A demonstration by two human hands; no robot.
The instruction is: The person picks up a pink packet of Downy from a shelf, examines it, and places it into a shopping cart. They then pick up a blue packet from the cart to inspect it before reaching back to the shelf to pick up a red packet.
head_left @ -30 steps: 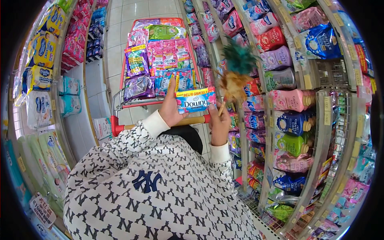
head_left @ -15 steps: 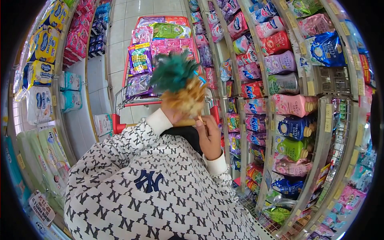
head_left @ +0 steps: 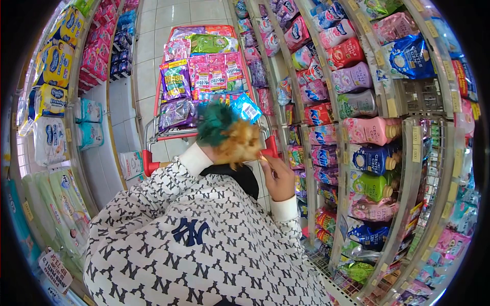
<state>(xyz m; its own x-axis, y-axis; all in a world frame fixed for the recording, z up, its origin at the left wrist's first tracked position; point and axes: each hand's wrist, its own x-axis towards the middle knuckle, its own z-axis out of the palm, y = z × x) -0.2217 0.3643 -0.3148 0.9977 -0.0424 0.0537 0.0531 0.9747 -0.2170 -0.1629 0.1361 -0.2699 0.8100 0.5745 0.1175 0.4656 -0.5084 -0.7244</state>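
A fluffy green and orange-brown feather duster (head_left: 227, 133), smeared by motion, is in front of my chest over the shopping cart's handle side. My left hand (head_left: 206, 150) is right against its feathers, which cover the fingers. My right hand (head_left: 278, 176) is closed, thumb and fingertips pinching a thin pale piece at the duster's lower right edge. Beyond the duster is the red shopping cart (head_left: 156, 97), loaded with a purple Rinso pack (head_left: 175, 81), pink Molto sachets (head_left: 217, 71), a green pack (head_left: 217, 43) and a blue pack (head_left: 246, 108).
Shelves on the right hold detergent pouches and bottles, among them a pink Gentle Gen bottle (head_left: 370, 130). On the left stand diaper and tissue packs (head_left: 50, 140). The tiled aisle floor (head_left: 171, 11) runs ahead past the cart.
The duster has dropped lower and turned, uncovering the blue pack and more Molto sachets. My right hand has shifted slightly right and down, still pinching.
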